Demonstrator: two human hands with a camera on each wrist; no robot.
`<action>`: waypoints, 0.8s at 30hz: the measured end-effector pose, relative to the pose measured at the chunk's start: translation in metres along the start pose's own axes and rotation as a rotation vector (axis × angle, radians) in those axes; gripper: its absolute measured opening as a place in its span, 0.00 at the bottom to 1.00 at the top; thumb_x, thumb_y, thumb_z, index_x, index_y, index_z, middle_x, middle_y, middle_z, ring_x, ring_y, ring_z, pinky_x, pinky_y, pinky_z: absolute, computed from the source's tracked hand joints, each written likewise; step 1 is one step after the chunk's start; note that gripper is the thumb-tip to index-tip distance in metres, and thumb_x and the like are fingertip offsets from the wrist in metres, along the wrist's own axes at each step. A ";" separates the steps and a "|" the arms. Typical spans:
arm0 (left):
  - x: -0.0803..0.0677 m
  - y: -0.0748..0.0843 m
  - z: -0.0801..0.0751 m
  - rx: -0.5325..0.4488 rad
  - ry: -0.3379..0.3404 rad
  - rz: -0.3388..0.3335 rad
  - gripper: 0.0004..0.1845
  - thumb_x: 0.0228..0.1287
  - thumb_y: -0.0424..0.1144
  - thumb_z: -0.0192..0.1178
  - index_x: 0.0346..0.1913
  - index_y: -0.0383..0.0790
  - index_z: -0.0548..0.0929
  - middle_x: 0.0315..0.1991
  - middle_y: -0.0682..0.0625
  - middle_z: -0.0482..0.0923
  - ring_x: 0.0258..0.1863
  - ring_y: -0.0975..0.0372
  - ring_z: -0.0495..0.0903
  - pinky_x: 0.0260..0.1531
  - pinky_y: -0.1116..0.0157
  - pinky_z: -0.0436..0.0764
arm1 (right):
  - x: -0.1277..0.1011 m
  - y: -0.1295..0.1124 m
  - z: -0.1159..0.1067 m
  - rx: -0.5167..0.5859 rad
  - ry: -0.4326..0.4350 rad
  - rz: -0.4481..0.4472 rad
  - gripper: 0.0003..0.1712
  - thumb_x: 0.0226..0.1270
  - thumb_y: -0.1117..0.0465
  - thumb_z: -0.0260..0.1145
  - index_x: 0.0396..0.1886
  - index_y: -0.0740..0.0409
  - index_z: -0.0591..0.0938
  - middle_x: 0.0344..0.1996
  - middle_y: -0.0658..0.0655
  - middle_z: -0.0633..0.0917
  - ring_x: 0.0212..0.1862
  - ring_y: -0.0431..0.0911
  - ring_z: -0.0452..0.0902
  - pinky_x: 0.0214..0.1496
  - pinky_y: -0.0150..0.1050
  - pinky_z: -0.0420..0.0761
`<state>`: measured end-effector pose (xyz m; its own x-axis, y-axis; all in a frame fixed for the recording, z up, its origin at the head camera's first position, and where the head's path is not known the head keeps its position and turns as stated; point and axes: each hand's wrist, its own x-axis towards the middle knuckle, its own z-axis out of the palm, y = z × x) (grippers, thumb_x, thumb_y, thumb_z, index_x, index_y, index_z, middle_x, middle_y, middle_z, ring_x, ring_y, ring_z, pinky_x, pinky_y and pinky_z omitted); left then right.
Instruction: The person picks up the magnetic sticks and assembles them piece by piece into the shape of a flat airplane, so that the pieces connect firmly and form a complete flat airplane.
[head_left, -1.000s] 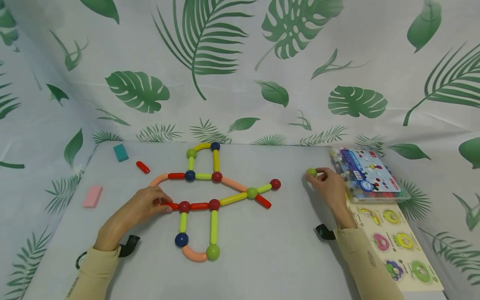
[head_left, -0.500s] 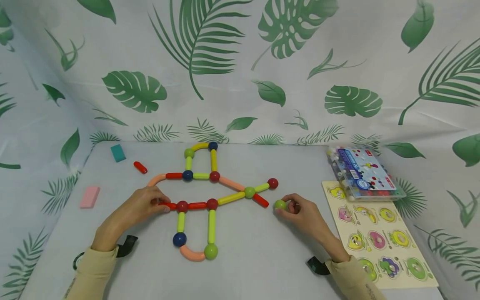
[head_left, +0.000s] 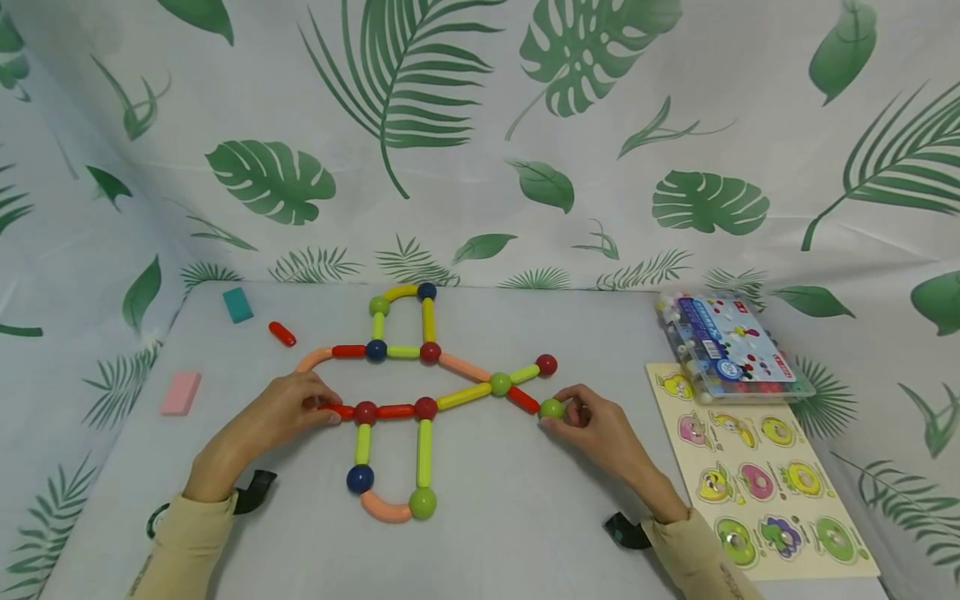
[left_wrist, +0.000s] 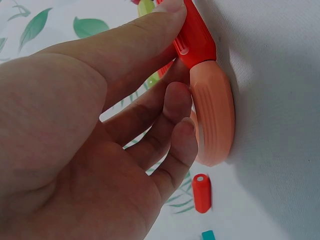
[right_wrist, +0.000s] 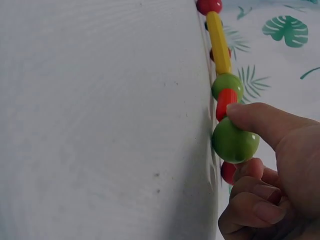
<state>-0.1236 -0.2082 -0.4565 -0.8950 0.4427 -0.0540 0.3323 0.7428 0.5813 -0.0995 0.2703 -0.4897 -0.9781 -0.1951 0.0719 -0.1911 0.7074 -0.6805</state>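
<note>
Grey table [head_left: 525,517], two hands (both gripping), one green ball [head_left: 551,408], one red rod [head_left: 337,410]

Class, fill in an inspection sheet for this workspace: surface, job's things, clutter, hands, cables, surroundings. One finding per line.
Surface: grey table, cloth-covered.
Job's things: stick-and-ball figure lying flat; green ball at the end of a short red stick.
Clutter: loose red stick, teal block, pink block, toy box, puzzle board.
Hands: left hand holds the figure's red end stick; right hand pinches the green ball.
Cables: nothing seen.
Surroundings: leaf-print backdrop behind and beside the table.
</note>
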 end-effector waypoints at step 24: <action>0.001 0.002 -0.001 -0.007 -0.010 -0.032 0.11 0.58 0.38 0.75 0.44 0.43 0.91 0.35 0.57 0.84 0.35 0.64 0.77 0.37 0.66 0.80 | 0.002 0.002 0.000 0.011 -0.030 0.023 0.24 0.58 0.46 0.78 0.47 0.49 0.78 0.26 0.47 0.74 0.28 0.39 0.71 0.29 0.31 0.71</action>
<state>-0.1240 -0.2074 -0.4546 -0.9021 0.4238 -0.0811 0.3014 0.7535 0.5844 -0.1021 0.2718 -0.4909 -0.9792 -0.1999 0.0343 -0.1680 0.7047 -0.6894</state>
